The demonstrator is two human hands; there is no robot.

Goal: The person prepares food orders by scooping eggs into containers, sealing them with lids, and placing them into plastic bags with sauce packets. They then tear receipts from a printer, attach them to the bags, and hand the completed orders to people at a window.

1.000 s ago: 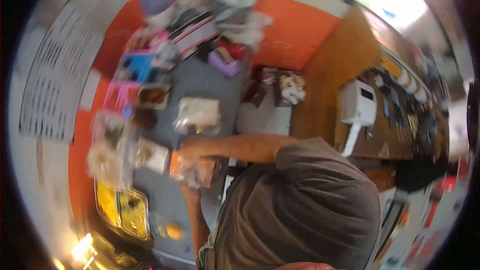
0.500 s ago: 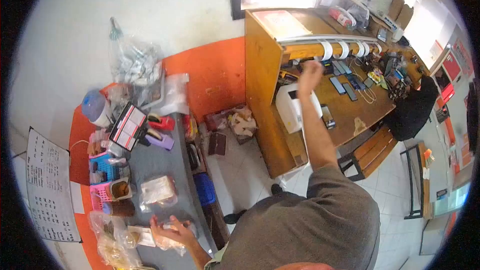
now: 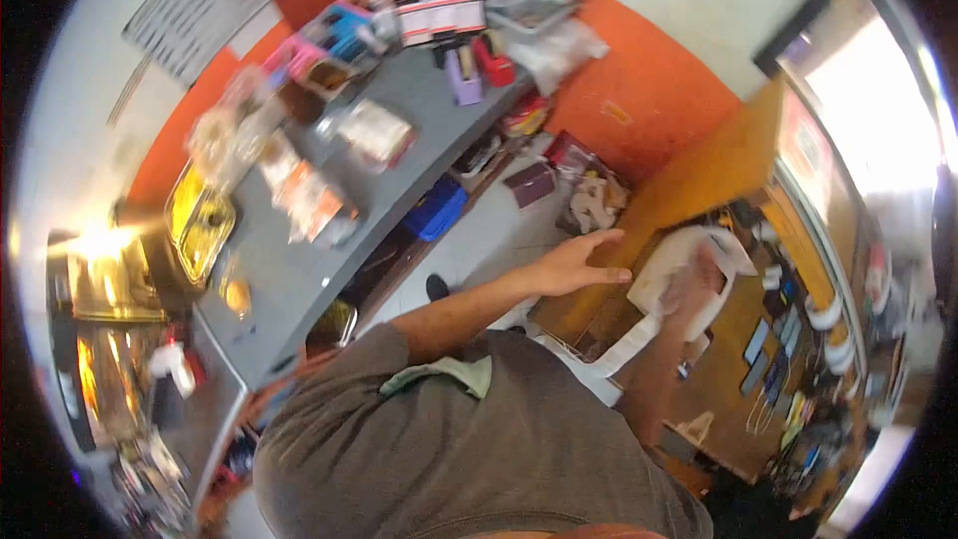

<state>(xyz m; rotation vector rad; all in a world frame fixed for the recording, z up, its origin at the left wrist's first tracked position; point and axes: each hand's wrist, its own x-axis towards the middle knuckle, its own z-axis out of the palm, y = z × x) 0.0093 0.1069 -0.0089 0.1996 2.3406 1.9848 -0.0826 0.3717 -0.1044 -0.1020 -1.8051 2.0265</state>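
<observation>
My left hand (image 3: pixel 584 265) is stretched out beside the wooden desk (image 3: pixel 699 155), its thumb and fingers apart with nothing between them. Over a white device (image 3: pixel 733 245) on the desk is my right hand (image 3: pixel 694 284), smeared by motion, so its fingers and anything in them cannot be made out. A white paper-like strip (image 3: pixel 631 342) runs down from near the device, close to my right hand. Several phones (image 3: pixel 755 341) lie farther along the desk.
The grey counter (image 3: pixel 299 304) holds a wrapped pack (image 3: pixel 375 132), plastic bags, baskets, tape dispensers (image 3: pixel 464 78) and a golden tray (image 3: pixel 198 225). A blue bin (image 3: pixel 435 208) sits beneath its edge. Bags lie on the floor against the orange wall (image 3: pixel 639 70).
The view has turned toward the left. My left hand has moved from the bags on the counter to beside the desk. My right hand has come down over the white device.
</observation>
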